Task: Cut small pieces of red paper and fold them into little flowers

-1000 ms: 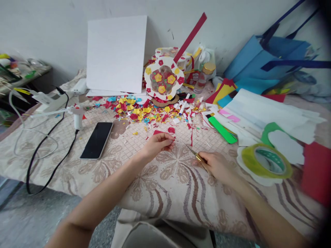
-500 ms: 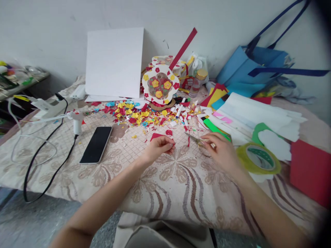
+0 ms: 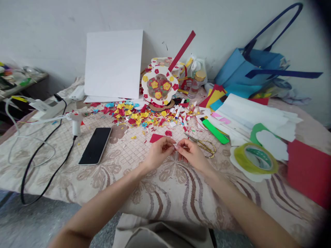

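Both hands meet over the patterned tablecloth, fingertips almost touching around a small pale piece of paper (image 3: 176,146), whose shape I cannot make out. My left hand (image 3: 161,151) pinches it from one side. From the other side, my right hand (image 3: 191,153) closes its fingers on it. Gold-handled scissors (image 3: 208,147) lie on the cloth just beyond my right hand, touched by neither hand. A red paper piece (image 3: 156,138) lies partly behind my left hand. Near it is a small red paper flower (image 3: 168,133).
Colourful paper scraps (image 3: 137,113) spread before a flower-decorated lantern (image 3: 159,86). A phone (image 3: 95,146) and cables lie left. On the right are a green cutter (image 3: 216,131), a tape roll (image 3: 244,159), red paper (image 3: 309,168), white sheets (image 3: 258,112) and a blue bag (image 3: 250,63).
My right hand has let go of the scissors, leaving them on the cloth, and moved left to meet my left hand. The left hand has stayed nearly in place.
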### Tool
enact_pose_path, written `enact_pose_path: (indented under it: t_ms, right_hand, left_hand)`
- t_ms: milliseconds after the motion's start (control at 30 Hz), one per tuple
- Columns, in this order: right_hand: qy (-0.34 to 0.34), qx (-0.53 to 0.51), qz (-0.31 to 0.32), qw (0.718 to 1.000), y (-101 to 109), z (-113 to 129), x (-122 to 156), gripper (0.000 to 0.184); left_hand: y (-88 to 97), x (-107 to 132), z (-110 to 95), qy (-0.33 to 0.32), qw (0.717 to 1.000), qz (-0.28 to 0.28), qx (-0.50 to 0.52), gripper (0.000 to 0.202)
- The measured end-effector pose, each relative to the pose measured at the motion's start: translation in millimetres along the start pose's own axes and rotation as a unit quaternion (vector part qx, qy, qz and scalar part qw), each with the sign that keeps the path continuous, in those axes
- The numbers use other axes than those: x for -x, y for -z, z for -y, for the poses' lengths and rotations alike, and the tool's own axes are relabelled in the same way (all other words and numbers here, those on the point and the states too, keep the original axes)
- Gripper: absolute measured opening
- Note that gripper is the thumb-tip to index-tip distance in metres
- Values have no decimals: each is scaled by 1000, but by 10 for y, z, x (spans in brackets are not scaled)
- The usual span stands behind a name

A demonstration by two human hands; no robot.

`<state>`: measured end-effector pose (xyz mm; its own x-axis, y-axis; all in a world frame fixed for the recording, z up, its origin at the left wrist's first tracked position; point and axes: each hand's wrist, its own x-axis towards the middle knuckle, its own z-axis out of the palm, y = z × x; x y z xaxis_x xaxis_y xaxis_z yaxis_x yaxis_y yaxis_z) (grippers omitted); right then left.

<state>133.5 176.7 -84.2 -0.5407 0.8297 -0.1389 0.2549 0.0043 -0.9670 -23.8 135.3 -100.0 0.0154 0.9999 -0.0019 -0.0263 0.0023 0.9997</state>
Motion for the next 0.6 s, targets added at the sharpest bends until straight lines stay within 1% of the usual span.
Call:
enact_pose_path:
  t_ms: [100, 233, 367, 467, 600]
  right_hand:
    - [-10, -15, 8, 1000, -3, -35, 4, 29]
    - [-2, -22, 19, 1000, -3, -80, 10, 21]
    - [0, -4, 8, 1000, -9, -157, 16, 14]
    - [9, -3, 9, 1000, -17, -200, 22, 13]
    - [27, -19, -15, 999, -31, -201, 37, 13]
  left_hand:
    - [-3, -8, 15, 6, 1000, 6, 7, 17]
    - [-4, -27, 25, 13, 1000, 7, 28, 18]
    - [2, -37, 29, 26, 999, 7, 39, 20]
    - [4, -39, 27, 28, 998, 10, 48, 20]
    - [-2, -38, 25, 5, 999, 1, 39, 17]
